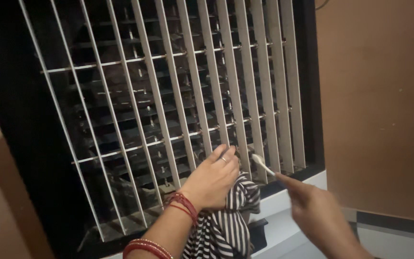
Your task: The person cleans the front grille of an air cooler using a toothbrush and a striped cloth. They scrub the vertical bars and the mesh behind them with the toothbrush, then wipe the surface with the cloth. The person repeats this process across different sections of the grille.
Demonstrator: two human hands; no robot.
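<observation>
My left hand (pixel 214 178) presses a black-and-white striped cloth (pixel 231 218) against the lower slats of a white louvered grille (pixel 188 96). Its fingers curl around one vertical slat. Red bangles sit on that wrist, and a ring on one finger. My right hand (pixel 319 213), blurred at lower right, holds a thin white stick-like tool (pixel 263 164), perhaps a small brush. The tool's tip touches the slats just right of the left hand.
The grille sits in a black frame (pixel 15 120) on a white-bodied appliance (pixel 293 211), with dark horizontal louvers behind the white slats. A brown wall (pixel 384 96) stands to the right and another wall surface at far left.
</observation>
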